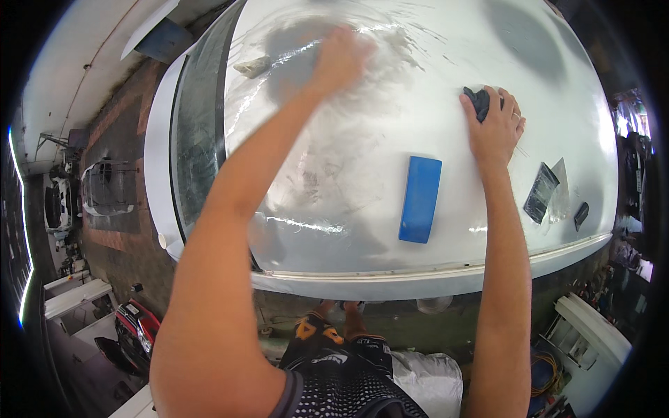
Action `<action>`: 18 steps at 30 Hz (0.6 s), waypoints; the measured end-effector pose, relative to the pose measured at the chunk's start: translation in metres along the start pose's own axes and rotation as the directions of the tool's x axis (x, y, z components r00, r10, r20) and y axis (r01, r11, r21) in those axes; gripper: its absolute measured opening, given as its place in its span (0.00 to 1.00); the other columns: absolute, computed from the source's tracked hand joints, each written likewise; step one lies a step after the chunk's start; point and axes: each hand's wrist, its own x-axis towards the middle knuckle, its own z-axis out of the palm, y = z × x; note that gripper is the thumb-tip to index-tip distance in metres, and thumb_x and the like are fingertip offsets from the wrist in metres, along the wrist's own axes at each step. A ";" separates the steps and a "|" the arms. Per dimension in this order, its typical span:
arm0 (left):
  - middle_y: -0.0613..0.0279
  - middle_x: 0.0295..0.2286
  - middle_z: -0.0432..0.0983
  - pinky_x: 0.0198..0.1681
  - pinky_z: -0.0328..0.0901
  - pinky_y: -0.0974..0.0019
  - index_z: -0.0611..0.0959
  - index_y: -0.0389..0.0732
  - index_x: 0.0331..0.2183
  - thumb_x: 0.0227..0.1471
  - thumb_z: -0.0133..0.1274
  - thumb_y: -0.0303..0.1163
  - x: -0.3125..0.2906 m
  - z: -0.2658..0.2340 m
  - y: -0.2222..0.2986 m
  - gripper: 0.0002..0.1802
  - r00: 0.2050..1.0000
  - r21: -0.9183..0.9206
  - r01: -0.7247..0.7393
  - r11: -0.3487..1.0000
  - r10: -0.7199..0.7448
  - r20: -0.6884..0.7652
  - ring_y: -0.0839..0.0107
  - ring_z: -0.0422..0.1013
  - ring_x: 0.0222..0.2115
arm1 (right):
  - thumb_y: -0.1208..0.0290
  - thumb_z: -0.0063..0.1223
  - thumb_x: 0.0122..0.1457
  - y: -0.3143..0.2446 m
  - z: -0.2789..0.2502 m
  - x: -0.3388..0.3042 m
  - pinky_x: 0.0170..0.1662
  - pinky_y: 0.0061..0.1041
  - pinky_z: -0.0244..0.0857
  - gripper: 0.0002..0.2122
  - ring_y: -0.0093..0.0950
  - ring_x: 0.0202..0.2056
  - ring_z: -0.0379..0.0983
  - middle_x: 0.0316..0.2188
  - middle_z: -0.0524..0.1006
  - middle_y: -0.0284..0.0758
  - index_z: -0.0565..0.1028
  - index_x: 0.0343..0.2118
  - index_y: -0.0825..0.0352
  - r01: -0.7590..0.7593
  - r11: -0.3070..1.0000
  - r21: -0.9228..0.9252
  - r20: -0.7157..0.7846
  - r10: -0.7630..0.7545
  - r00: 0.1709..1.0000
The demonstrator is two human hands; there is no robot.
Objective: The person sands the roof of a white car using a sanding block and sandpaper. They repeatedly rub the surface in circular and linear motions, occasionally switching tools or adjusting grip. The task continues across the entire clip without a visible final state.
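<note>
My left hand (pixel 345 59) is smeared by motion over a wet, grey-streaked patch of the white car roof (pixel 362 244); whether anything is under its fingers I cannot make out. My right hand (pixel 496 125) rests farther right on the roof, its fingers curled round a crumpled dark cloth (pixel 478 103). Between my forearms lies a long blue sanding block (pixel 420 200). Left of my left hand sits a small crumpled beige lump (pixel 252 67). Right of my right forearm are a dark rectangular sheet (pixel 541 192), a translucent grey sheet (pixel 559 191) and a small dark piece (pixel 581 216).
The roof ends at a trim strip (pixel 418 272) near my body and at a glass pane (pixel 202 118) on the left. A red and black object (pixel 137 324) stands at lower left. White panels (pixel 592 327) and a coiled hose (pixel 547 373) are at lower right.
</note>
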 end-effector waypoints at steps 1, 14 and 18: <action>0.33 0.66 0.56 0.71 0.48 0.46 0.62 0.27 0.66 0.68 0.40 0.57 -0.011 0.003 0.013 0.43 0.989 -0.011 -0.146 0.989 0.146 0.008 0.42 0.52 0.68 | 0.36 0.52 0.62 0.005 -0.001 0.002 0.71 0.61 0.42 0.31 0.40 0.70 0.55 0.64 0.66 0.36 0.74 0.60 0.54 -0.004 1.000 -0.007 -0.013 0.004 1.000; 0.40 0.67 0.57 0.72 0.47 0.50 0.61 0.31 0.67 0.70 0.41 0.53 -0.076 -0.038 -0.097 0.39 0.974 -0.259 0.149 0.954 -0.187 -0.128 0.47 0.52 0.70 | 0.35 0.51 0.63 -0.018 -0.004 0.004 0.71 0.59 0.44 0.30 0.40 0.69 0.56 0.64 0.67 0.35 0.74 0.59 0.53 0.025 0.999 0.026 -0.016 -0.025 1.000; 0.40 0.66 0.59 0.72 0.47 0.54 0.62 0.32 0.68 0.70 0.41 0.52 -0.143 -0.014 -0.014 0.38 0.965 -0.135 -0.253 0.958 0.239 -0.113 0.48 0.53 0.69 | 0.36 0.51 0.63 -0.004 0.004 0.003 0.70 0.58 0.45 0.30 0.41 0.68 0.58 0.63 0.68 0.36 0.74 0.59 0.53 0.024 0.999 -0.022 -0.047 -0.025 0.999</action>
